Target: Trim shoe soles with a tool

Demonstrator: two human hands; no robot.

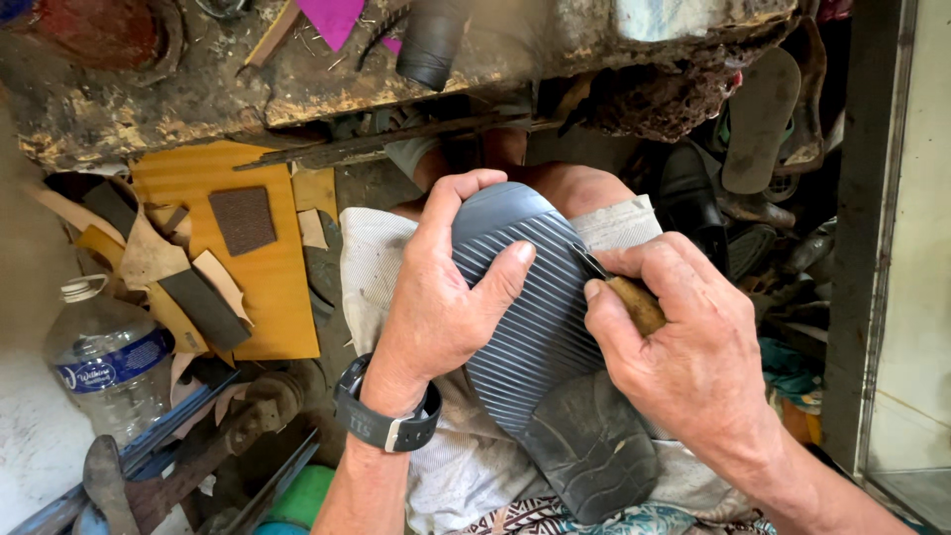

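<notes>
The shoe sole (540, 327) lies bottom-up across the person's lap, on a pale cloth (381, 267) spread over the thighs. Its grey ribbed forepart points away from the body; the darker, worn heel part (594, 456) sits nearest the body. The cloth probably protects the legs and gives the sole a steady bed.

The left hand (436, 297) clamps the forepart: fingers wrap over the far left edge, thumb presses flat on the ribs. This grip appears to hold the sole against sideways force. A dark watch (386, 416) sits on that wrist.

The right hand (684, 347) closes around a wooden-handled knife (624, 295). Its short dark blade meets the right edge of the sole, just beside the left thumb, apparently so that the cut stays close to the bracing hand.

Outward, on the left, an orange sheet (267, 287) carries a dark brown square patch (243, 220); loose leather offcuts (149, 253) lie beside it. A clear plastic bottle (104, 362) stands farther left. A rough, glue-crusted workbench edge (297, 99) crosses the top. Worn footwear (758, 119) is piled at the upper right.
</notes>
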